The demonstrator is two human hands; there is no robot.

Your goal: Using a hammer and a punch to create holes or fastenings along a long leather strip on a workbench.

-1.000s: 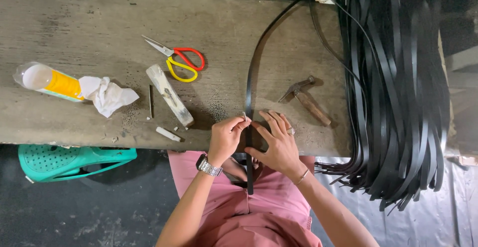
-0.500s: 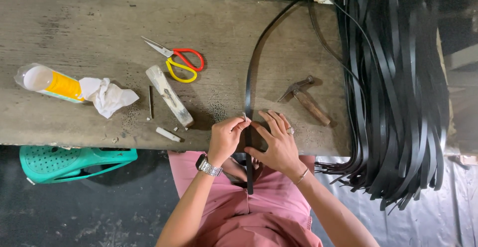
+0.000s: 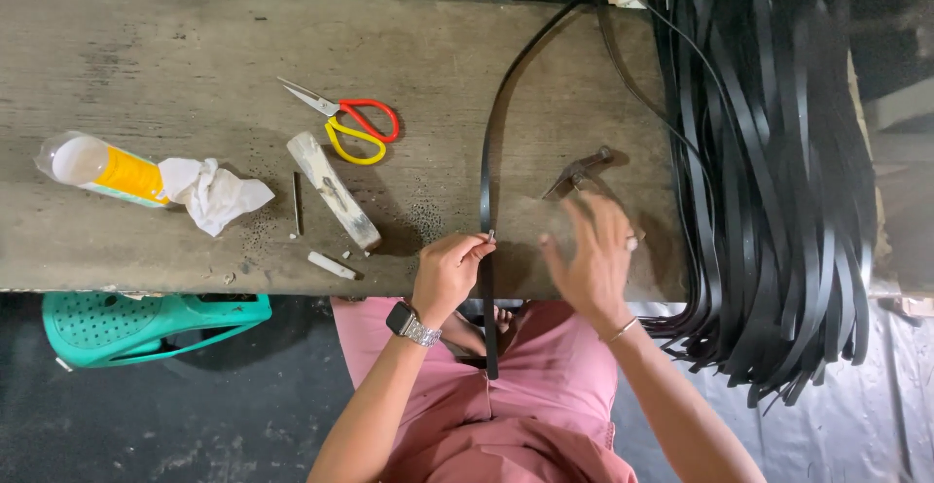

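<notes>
Your left hand [image 3: 449,271] keeps a closed pinch grip on a small metal pin [image 3: 491,236], set against the black strap [image 3: 485,201] at the near edge of the desk [image 3: 175,45]; the strap hangs down over your lap and curves away across the desk; your right hand [image 3: 593,254], blurred, has its fingers spread and holds nothing, having lifted off the strap toward the hammer [image 3: 584,174] just beyond it; further left lie a wooden block [image 3: 333,191] and red-and-yellow scissors [image 3: 352,123]; a bundle of black straps [image 3: 778,172] drapes on the right.
</notes>
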